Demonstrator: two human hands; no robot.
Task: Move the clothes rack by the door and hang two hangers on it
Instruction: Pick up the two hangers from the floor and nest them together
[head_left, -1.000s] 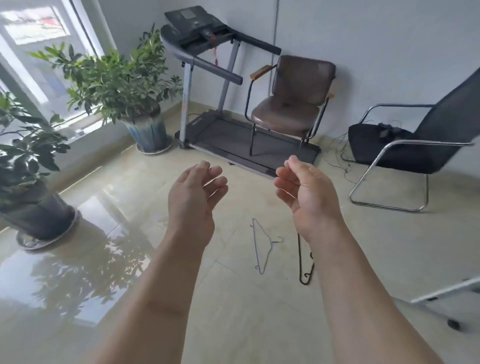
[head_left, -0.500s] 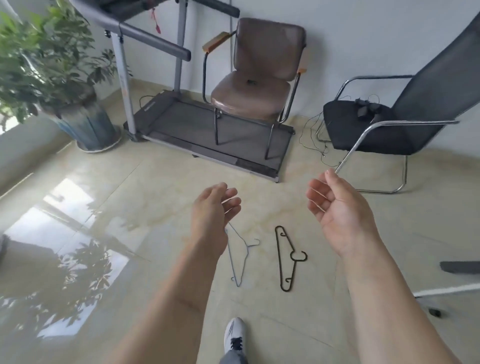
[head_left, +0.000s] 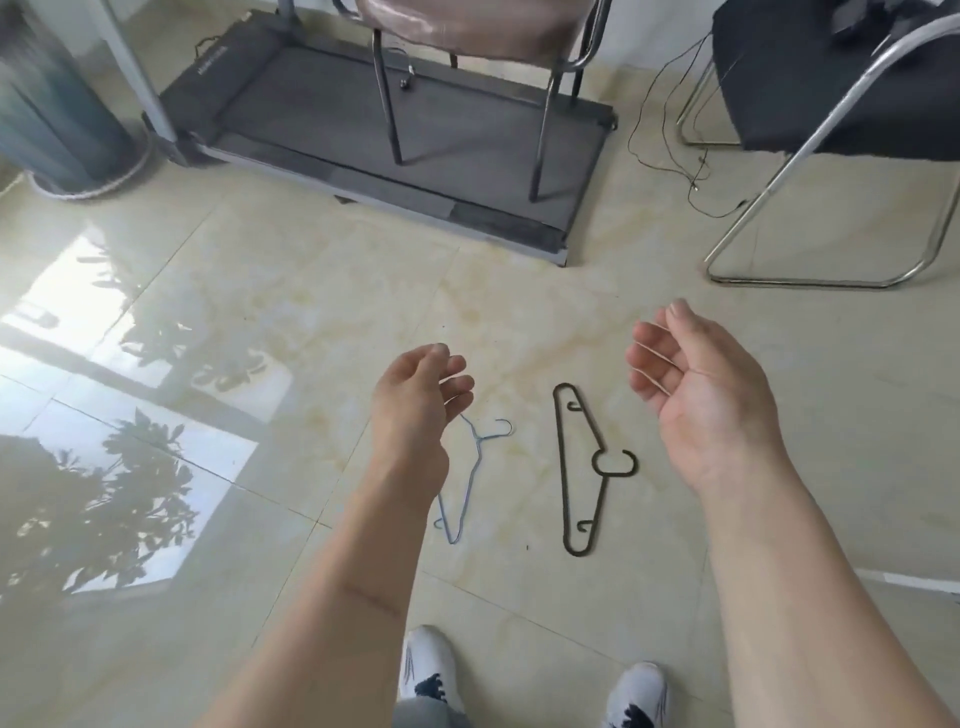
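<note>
Two hangers lie flat on the tiled floor in front of my feet. The thin pale blue wire hanger (head_left: 470, 483) is on the left, partly hidden behind my left wrist. To its right lies the dark plastic hanger (head_left: 584, 470), its hook pointing right. My left hand (head_left: 418, 400) hovers above the wire hanger, fingers loosely curled and holding nothing. My right hand (head_left: 701, 395) is held palm-in above and right of the dark hanger, fingers apart and empty. A white bar (head_left: 906, 579) at the right edge may be the rack's base; the rack itself is out of view.
A treadmill deck (head_left: 395, 135) lies ahead with a brown chair (head_left: 467, 31) standing on it. A black sled-base chair (head_left: 831, 156) and loose cables (head_left: 670, 130) are at the upper right. A plant pot (head_left: 57, 130) stands at the upper left. My white shoes (head_left: 428, 670) are below.
My view has tilted down and moved closer to the hangers, which now lie just ahead of my feet. Both hands have dropped lower toward them and stay empty.
</note>
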